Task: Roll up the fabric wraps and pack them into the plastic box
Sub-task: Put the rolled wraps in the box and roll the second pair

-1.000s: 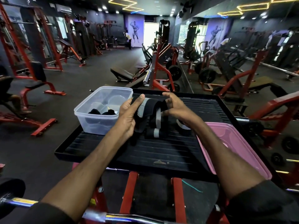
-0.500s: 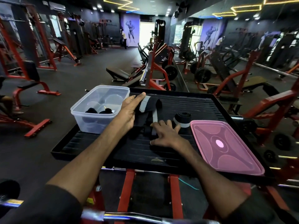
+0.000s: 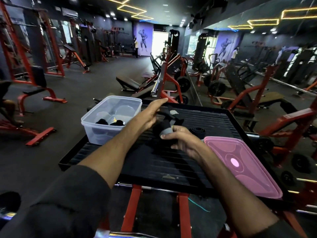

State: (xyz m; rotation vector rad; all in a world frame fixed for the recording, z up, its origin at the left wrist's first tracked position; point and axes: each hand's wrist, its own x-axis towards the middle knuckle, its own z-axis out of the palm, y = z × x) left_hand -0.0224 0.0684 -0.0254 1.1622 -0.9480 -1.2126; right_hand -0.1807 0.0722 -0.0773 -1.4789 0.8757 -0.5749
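Pinching the rolled end of a black fabric wrap (image 3: pixel 163 125), the right hand (image 3: pixel 183 141) has its fingers (image 3: pixel 178 129) and thumb curled round the bundle just where a grey band crosses it. The left hand (image 3: pixel 151 115) lies over the far, unrolled end of the same wrap, its fingers straight and stretched out towards the far edge, gripping nothing. The wrap sits in the middle of the black ribbed surface (image 3: pixel 163 167), between the two hands.

At the left edge of that surface stands the clear plastic box (image 3: pixel 103 135), uncovered, with two dark rolled wraps (image 3: pixel 103 121) at its bottom. Just beside the right hand, on its far side, a separate black roll (image 3: pixel 197 131) rests on the ribs, close to the corner of the pink lid (image 3: pixel 243 170) that lies flat along the right side. Red gym machines and benches stand on the dark floor all around.
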